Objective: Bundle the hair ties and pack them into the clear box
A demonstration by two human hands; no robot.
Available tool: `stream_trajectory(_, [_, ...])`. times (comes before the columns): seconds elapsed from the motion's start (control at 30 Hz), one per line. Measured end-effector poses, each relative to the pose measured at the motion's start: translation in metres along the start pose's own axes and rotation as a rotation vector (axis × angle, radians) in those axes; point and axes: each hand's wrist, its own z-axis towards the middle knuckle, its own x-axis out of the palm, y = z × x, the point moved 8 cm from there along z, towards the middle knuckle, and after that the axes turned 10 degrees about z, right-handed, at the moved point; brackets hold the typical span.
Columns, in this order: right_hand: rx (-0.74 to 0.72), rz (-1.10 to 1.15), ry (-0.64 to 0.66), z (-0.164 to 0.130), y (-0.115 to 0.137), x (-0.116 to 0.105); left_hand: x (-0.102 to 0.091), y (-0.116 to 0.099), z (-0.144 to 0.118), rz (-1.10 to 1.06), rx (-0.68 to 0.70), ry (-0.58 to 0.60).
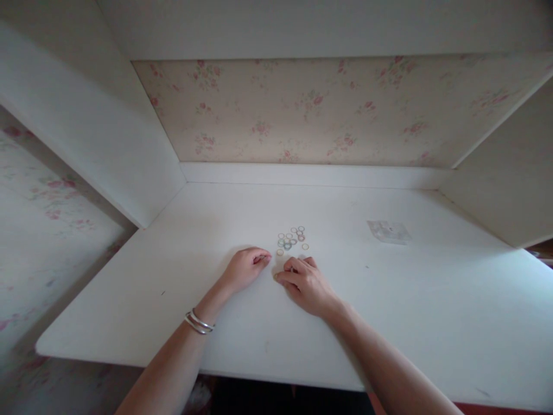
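Several thin small rings (288, 245) lie in a loose cluster on the white desk (268, 346), some overlapping. One pale ring (280, 252) is at the near side of the cluster, between my hands. My left hand (247, 268) rests on the desk just left of the rings, fingers curled against the thumb; what they hold, if anything, is hidden. My right hand (305, 283) is closed just in front of the cluster. A small yellowish edge, perhaps of a ring, shows at its thumb and index fingertips. Silver bangles circle my left wrist.
A clear plastic bag (389, 231) lies on the desk to the right of the rings. White panels rise at both sides, with a flowered wall (302, 112) behind and a shelf overhead. A small dark mark (163, 293) shows on the left of the desk.
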Motion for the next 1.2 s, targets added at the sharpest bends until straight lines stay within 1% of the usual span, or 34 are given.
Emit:
stream_trajectory(0.2, [0.013,0.044,-0.019,0.0,0.0,-0.001,0.001,-0.001,0.0,0.06,0.011,0.001])
stream_trajectory(0.23, [0.024,0.064,-0.035,0.0,-0.001,-0.003,0.001,-0.001,0.0,0.075,0.015,0.0])
stream_trajectory(0.3, [0.08,0.09,-0.107,0.0,-0.01,-0.013,0.001,-0.002,-0.001,0.092,0.02,0.002])
stream_trajectory(0.37, [0.175,0.082,-0.235,-0.002,-0.026,-0.029,0.002,-0.002,-0.001,0.104,0.016,0.007])
stream_trajectory(0.47, [0.362,0.051,-0.437,-0.013,-0.061,-0.051,0.004,-0.004,-0.001,0.152,0.012,0.01])
stream_trajectory(0.53, [0.495,0.066,-0.491,-0.02,-0.083,-0.057,0.003,-0.008,0.0,0.2,0.026,-0.003])
stream_trajectory(0.63, [0.638,0.109,-0.458,-0.025,-0.104,-0.054,0.003,-0.014,0.003,0.241,0.042,-0.026])
stream_trajectory(0.77, [0.727,0.099,-0.354,-0.024,-0.109,-0.045,0.006,-0.019,0.009,0.242,0.018,-0.002])
stream_trajectory(0.93, [0.729,0.041,-0.287,-0.021,-0.103,-0.044,0.011,-0.03,0.012,0.353,0.064,0.046])
stream_trajectory(1.07, [0.7,-0.019,-0.243,-0.018,-0.098,-0.045,0.013,-0.03,0.01,0.373,0.063,0.064])
stream_trajectory(1.2, [0.692,-0.055,-0.215,-0.016,-0.095,-0.045,0.016,-0.029,0.008,0.377,0.097,0.048])
